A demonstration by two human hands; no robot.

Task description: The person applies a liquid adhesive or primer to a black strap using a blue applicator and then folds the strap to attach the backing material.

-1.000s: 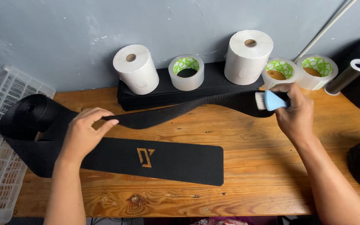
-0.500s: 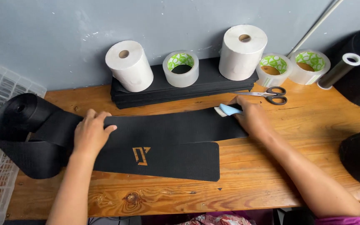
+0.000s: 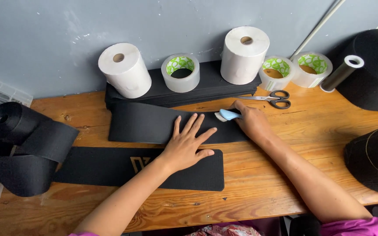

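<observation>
Left hand (image 3: pixel 189 142) lies open, fingers spread, pinning the black strip (image 3: pixel 149 124) flat; right hand (image 3: pixel 252 122) grips a blue brush (image 3: pixel 227 115) at its edge.

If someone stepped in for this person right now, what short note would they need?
Left hand: flat, fingers spread, pressing on the upper black strip on the wooden table.
Right hand: gripping a small blue-handled brush at that strip's right end.
A second black strip with a gold mark lies nearer the person, running from the big black roll at left.
Scissors lie unused behind the right hand.
Done: upper strip laid flat. Left: how far the brushing has got cannot be told.
</observation>
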